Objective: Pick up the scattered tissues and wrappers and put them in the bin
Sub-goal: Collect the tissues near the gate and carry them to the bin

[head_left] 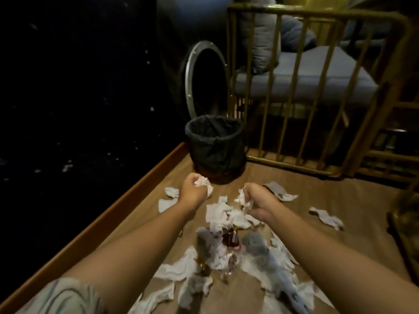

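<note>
- A brown wooden floor [317,223] with a raised edge along its left side fills the lower part of the view; beyond that edge all is dark.
- A yellowish barred railing [294,91] is seen at the back right, with a grey mattress [317,71] behind it.
- A dark bin [215,146] lined with a black bag is set in the far corner of the floor, just beside the railing and open at the top.
- White tissues [217,211] are scattered over the floor between and below the two arms, well short of the bin; more lie apart at the right [326,217].
- A dark red wrapper [230,237] is seen among the tissues in the middle of the heap.
- The left hand [192,189] is held near the bin's base, its grip closed around a crumpled tissue [203,182].
- The right hand [260,200] is held over the heap, its grip closed on a bunch of tissue [246,201].
</note>
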Available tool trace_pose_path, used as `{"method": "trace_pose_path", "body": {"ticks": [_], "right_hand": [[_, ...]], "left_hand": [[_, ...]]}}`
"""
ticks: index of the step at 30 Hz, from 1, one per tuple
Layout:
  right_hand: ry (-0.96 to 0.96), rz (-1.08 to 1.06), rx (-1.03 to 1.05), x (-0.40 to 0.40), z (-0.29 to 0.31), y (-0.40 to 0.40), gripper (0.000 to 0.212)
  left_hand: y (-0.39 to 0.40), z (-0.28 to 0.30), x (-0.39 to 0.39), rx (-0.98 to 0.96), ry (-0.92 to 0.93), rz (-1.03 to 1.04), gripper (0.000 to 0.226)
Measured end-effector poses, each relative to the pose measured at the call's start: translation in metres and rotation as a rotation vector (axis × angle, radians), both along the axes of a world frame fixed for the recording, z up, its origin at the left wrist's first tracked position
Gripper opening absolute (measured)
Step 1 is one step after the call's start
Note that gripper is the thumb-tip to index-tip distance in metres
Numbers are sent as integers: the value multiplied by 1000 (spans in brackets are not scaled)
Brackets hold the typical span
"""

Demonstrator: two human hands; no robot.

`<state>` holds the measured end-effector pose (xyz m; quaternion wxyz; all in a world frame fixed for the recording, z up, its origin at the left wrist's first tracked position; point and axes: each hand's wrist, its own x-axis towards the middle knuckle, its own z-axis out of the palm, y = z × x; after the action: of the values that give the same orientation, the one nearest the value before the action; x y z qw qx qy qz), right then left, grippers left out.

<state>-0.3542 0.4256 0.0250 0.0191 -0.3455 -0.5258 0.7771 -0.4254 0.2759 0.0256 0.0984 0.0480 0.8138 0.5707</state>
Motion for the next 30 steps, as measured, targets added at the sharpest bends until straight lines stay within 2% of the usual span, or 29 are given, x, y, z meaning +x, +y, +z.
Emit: {"method": "trace_pose_path", "body": {"ticks": [3, 4, 7, 8, 10, 13, 17, 20, 27, 30], "right_hand": [[-67, -10, 38, -37, -2, 17, 54], [-91, -16, 38, -51, 2, 22, 55], [-65, 14, -13, -98, 24, 39, 33], [-39, 29, -38, -114, 34, 44, 31], [13, 21, -59, -146, 56, 54, 31], [131, -29, -92, -192, 84, 63, 41], [291, 65, -44, -227, 120, 66, 17], [343, 55, -58, -230, 122, 72, 28], [165, 29, -24, -198, 46, 69, 28], [86, 38, 62, -177, 12, 60, 37]], "left_hand": [[15, 1, -20, 72, -57, 112, 20], [22, 3, -29, 107, -83, 167, 19], [47, 24, -64, 273, -206, 346, 16], [53, 34, -80, 304, -232, 380, 13], [63, 53, -115, 324, -262, 312, 20], [81, 84, -161, 345, -292, 174, 44], [105, 120, -182, 587, -229, 143, 69], [106, 123, -178, 728, -192, 138, 67], [66, 49, -142, 578, -217, 228, 47], [45, 19, -127, 439, -159, 255, 40]]}}
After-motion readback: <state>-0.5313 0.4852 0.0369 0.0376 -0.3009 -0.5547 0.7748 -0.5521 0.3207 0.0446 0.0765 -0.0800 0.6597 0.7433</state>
